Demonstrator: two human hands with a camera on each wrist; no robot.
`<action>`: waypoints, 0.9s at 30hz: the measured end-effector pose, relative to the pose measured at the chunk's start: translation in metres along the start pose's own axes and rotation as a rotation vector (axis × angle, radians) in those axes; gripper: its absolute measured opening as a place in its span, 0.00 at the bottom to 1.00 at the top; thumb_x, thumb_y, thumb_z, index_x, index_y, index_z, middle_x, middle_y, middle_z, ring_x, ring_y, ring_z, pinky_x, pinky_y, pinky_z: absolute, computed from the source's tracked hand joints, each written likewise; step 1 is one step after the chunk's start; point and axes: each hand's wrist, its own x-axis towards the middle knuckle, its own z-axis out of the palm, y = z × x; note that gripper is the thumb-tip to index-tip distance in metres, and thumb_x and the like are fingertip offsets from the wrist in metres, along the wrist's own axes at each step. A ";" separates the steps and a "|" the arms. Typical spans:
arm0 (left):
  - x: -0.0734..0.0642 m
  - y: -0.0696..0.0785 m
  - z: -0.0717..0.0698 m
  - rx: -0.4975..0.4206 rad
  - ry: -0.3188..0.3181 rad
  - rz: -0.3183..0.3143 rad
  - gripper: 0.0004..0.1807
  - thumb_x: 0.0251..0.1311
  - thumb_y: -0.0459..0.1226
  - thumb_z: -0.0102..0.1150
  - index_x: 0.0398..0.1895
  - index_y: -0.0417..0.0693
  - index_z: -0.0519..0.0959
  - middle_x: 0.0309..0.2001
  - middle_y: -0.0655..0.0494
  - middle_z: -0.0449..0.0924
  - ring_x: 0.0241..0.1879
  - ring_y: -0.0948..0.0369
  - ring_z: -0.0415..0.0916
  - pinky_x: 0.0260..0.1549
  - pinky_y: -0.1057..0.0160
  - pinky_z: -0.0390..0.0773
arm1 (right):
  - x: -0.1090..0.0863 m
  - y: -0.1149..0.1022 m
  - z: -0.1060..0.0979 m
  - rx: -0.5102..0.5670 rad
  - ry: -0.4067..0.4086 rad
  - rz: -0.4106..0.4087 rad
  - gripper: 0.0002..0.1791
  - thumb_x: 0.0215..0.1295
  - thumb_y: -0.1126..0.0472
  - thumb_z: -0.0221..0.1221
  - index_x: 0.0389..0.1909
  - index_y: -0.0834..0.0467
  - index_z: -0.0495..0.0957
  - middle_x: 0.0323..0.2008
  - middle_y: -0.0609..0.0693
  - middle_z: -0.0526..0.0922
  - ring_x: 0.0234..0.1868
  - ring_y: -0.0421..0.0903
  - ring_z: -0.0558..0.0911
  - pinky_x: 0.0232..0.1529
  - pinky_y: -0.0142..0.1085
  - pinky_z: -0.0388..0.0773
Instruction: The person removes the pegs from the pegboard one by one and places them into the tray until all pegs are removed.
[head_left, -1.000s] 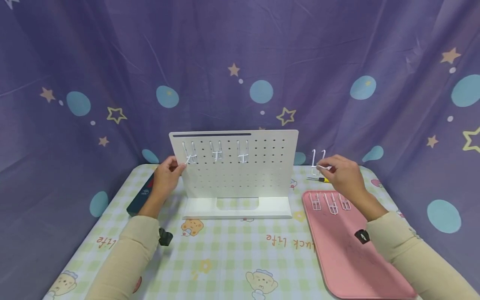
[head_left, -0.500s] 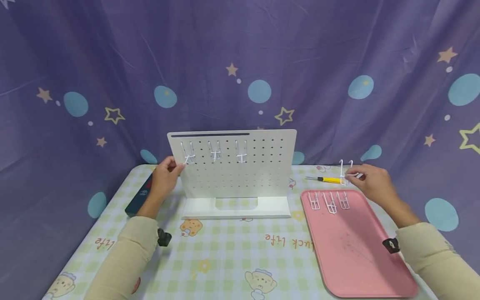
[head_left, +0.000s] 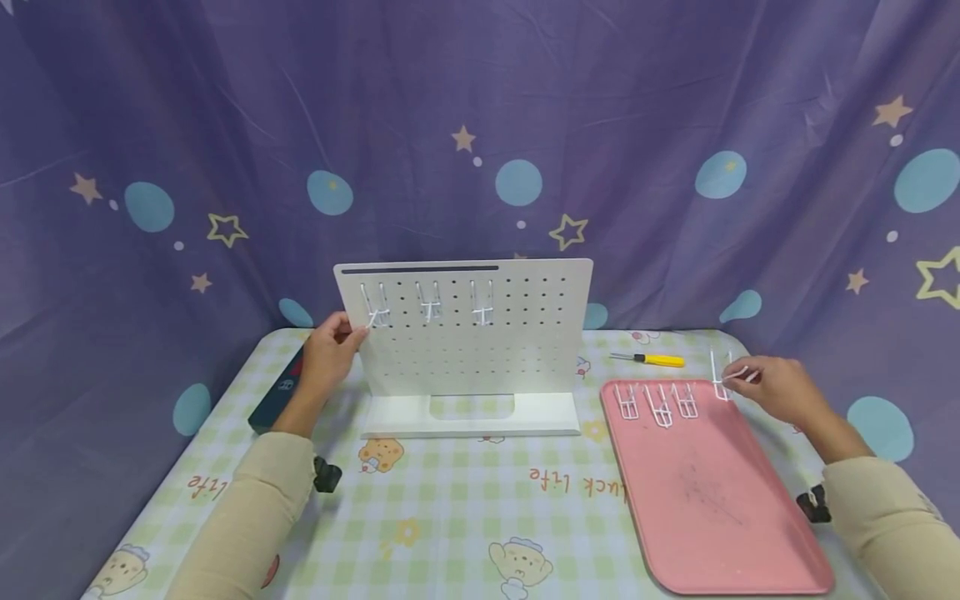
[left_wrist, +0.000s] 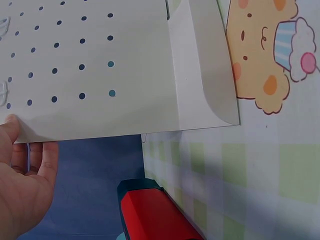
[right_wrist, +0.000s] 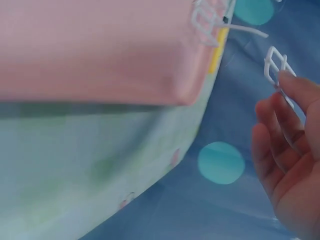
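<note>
A white pegboard (head_left: pixel 465 367) stands upright on its base at the table's middle. My left hand (head_left: pixel 327 357) pinches its left edge, thumb on the front and fingers behind, as the left wrist view shows. Three white wire hooks hang in a row near the board's top, one of them the middle hook (head_left: pixel 431 310). At the far right, my right hand (head_left: pixel 780 390) pinches another white wire hook (head_left: pixel 721 384) between thumb and fingers, prongs up. That hook overlaps the far right corner of the pink tray (head_left: pixel 712 508) in the head view.
Three more wire hooks, including the middle one (head_left: pixel 661 410), lie along the tray's far end. Behind the tray rests a yellow-handled screwdriver (head_left: pixel 663 361). A dark box (head_left: pixel 277 396) with a red part sits left of the board. A purple curtain (head_left: pixel 420 100) hangs behind the table.
My right hand has moved right and down with the wire hook, from over the screwdriver to the tray's far right corner. The left hand keeps its hold on the pegboard.
</note>
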 end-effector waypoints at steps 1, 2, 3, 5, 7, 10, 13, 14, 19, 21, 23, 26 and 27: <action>0.000 0.000 0.000 0.000 0.003 0.002 0.12 0.72 0.40 0.60 0.51 0.43 0.78 0.46 0.44 0.82 0.42 0.57 0.75 0.37 0.73 0.73 | -0.002 0.002 0.001 0.003 -0.024 0.002 0.04 0.58 0.60 0.71 0.33 0.49 0.87 0.26 0.41 0.87 0.27 0.31 0.80 0.31 0.35 0.76; 0.000 0.000 0.000 0.002 0.003 0.003 0.12 0.72 0.40 0.60 0.51 0.43 0.78 0.46 0.44 0.82 0.41 0.57 0.75 0.37 0.73 0.73 | -0.003 0.004 0.003 0.005 -0.045 -0.003 0.03 0.58 0.60 0.71 0.33 0.49 0.87 0.26 0.40 0.87 0.27 0.31 0.80 0.31 0.35 0.77; 0.000 0.000 0.000 0.002 0.004 0.004 0.12 0.72 0.40 0.60 0.51 0.43 0.78 0.46 0.44 0.81 0.41 0.57 0.75 0.37 0.73 0.73 | -0.004 0.005 0.004 0.011 -0.064 -0.003 0.03 0.59 0.59 0.71 0.33 0.49 0.87 0.27 0.39 0.87 0.27 0.31 0.80 0.31 0.35 0.77; 0.000 0.000 0.001 0.001 0.001 0.004 0.12 0.72 0.40 0.59 0.52 0.43 0.78 0.46 0.44 0.81 0.42 0.57 0.75 0.37 0.72 0.73 | -0.006 0.007 0.008 0.022 -0.095 -0.003 0.02 0.59 0.59 0.71 0.32 0.49 0.87 0.26 0.38 0.86 0.28 0.31 0.80 0.30 0.34 0.77; 0.000 0.000 0.001 0.001 -0.003 0.000 0.12 0.72 0.40 0.59 0.53 0.43 0.78 0.47 0.44 0.81 0.43 0.57 0.75 0.38 0.71 0.73 | -0.007 0.009 0.011 0.034 -0.115 -0.009 0.02 0.59 0.59 0.71 0.32 0.49 0.87 0.26 0.38 0.86 0.28 0.31 0.80 0.30 0.34 0.77; 0.000 0.000 0.001 -0.003 -0.009 -0.006 0.13 0.73 0.40 0.58 0.54 0.43 0.77 0.48 0.43 0.81 0.44 0.55 0.75 0.40 0.69 0.74 | -0.010 0.011 0.017 0.050 -0.131 -0.016 0.04 0.59 0.60 0.70 0.30 0.47 0.85 0.26 0.36 0.85 0.28 0.29 0.78 0.31 0.33 0.77; 0.000 0.000 0.000 -0.003 -0.012 -0.010 0.13 0.73 0.40 0.58 0.54 0.43 0.77 0.49 0.43 0.81 0.44 0.54 0.75 0.41 0.68 0.74 | -0.011 0.013 0.024 0.071 -0.148 -0.017 0.07 0.59 0.61 0.69 0.28 0.44 0.84 0.26 0.35 0.84 0.28 0.27 0.77 0.31 0.32 0.76; 0.001 0.000 0.000 -0.003 -0.012 -0.009 0.13 0.73 0.39 0.58 0.54 0.43 0.77 0.49 0.43 0.81 0.44 0.53 0.75 0.40 0.68 0.74 | -0.012 0.014 0.026 0.071 -0.155 -0.016 0.08 0.59 0.61 0.69 0.28 0.43 0.83 0.26 0.34 0.84 0.28 0.26 0.75 0.31 0.32 0.76; 0.000 0.000 0.000 0.004 -0.009 0.007 0.13 0.73 0.39 0.58 0.53 0.42 0.77 0.48 0.43 0.81 0.43 0.55 0.75 0.37 0.71 0.73 | -0.012 0.016 0.033 0.068 -0.169 -0.029 0.09 0.57 0.62 0.69 0.27 0.43 0.83 0.25 0.34 0.83 0.28 0.26 0.74 0.31 0.33 0.75; 0.000 0.000 0.000 0.007 -0.006 0.006 0.13 0.72 0.39 0.58 0.53 0.42 0.77 0.47 0.43 0.81 0.43 0.55 0.75 0.36 0.71 0.73 | -0.011 0.016 0.034 0.062 -0.185 -0.027 0.08 0.58 0.62 0.69 0.26 0.44 0.83 0.25 0.35 0.83 0.27 0.27 0.74 0.32 0.33 0.75; 0.000 0.000 0.001 0.009 -0.003 0.004 0.13 0.72 0.39 0.58 0.53 0.42 0.77 0.47 0.43 0.81 0.43 0.55 0.75 0.36 0.72 0.73 | -0.010 0.016 0.035 0.051 -0.209 -0.011 0.07 0.58 0.61 0.69 0.26 0.44 0.83 0.25 0.35 0.83 0.27 0.27 0.74 0.32 0.33 0.74; 0.000 0.001 0.001 0.010 -0.001 -0.007 0.13 0.72 0.39 0.58 0.54 0.43 0.77 0.48 0.44 0.81 0.43 0.55 0.76 0.37 0.71 0.74 | -0.009 0.017 0.036 0.039 -0.241 0.011 0.06 0.59 0.60 0.69 0.26 0.45 0.83 0.25 0.37 0.84 0.28 0.29 0.74 0.33 0.35 0.74; 0.000 0.001 0.001 0.012 0.000 -0.009 0.13 0.72 0.39 0.58 0.54 0.43 0.77 0.48 0.43 0.81 0.44 0.55 0.76 0.38 0.71 0.74 | -0.009 0.018 0.037 0.037 -0.245 0.010 0.06 0.59 0.59 0.69 0.26 0.46 0.83 0.25 0.38 0.84 0.28 0.30 0.74 0.33 0.35 0.74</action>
